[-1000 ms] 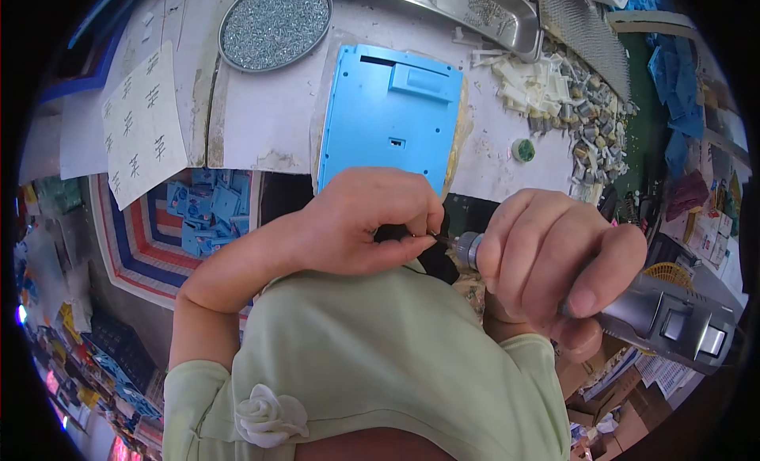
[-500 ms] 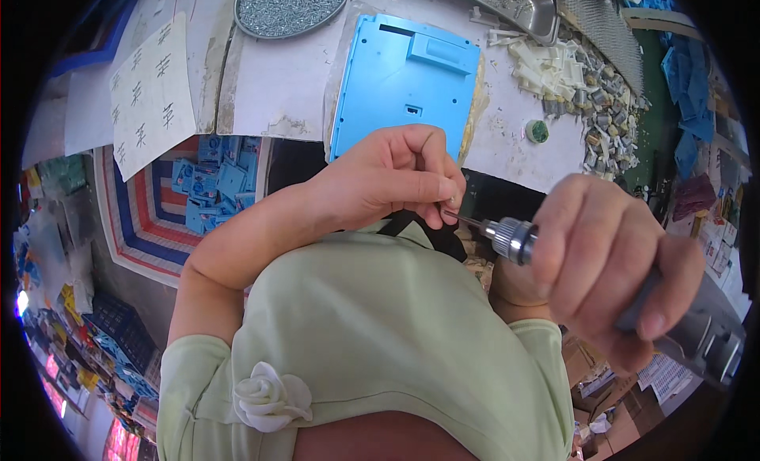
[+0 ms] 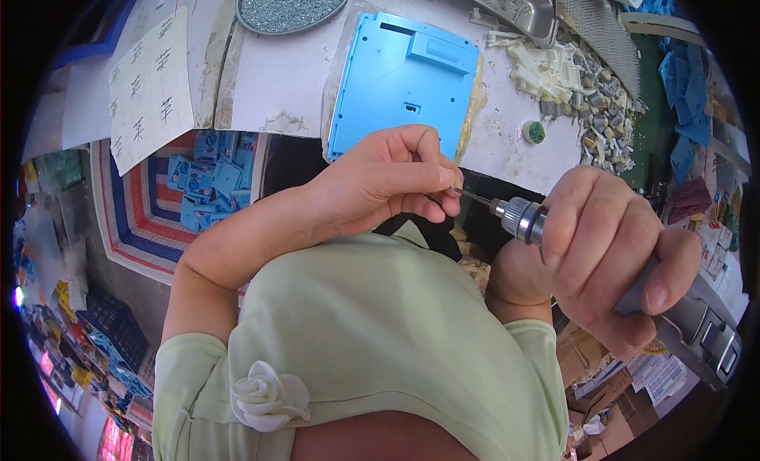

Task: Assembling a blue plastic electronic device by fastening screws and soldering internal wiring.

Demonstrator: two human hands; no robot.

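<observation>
My right hand (image 3: 606, 259) is wrapped round a grey electric screwdriver (image 3: 701, 326) with a ribbed metal collar. Its thin bit (image 3: 476, 197) points left, and the tip meets the fingertips of my left hand (image 3: 404, 176). Thumb and forefinger of that hand are pinched together at the tip; whatever lies between them is too small to make out. Just beyond the left hand, a light blue plastic housing (image 3: 396, 89) lies flat on the table, with a slot, a raised rectangular part and a small opening showing. The left hand overlaps its near edge in the view.
A round tray of small screws (image 3: 293, 5) stands at the back. White plastic parts (image 3: 546, 69), small metal motors (image 3: 609, 120) and a little green tub (image 3: 533, 131) lie to the right, below a metal tray (image 3: 518, 9). A striped bin (image 3: 134, 215) of blue pieces is at left.
The screwdriver and my right hand have shifted slightly up, and the bit now sits a little higher against the left fingertips. The left hand has barely moved.
</observation>
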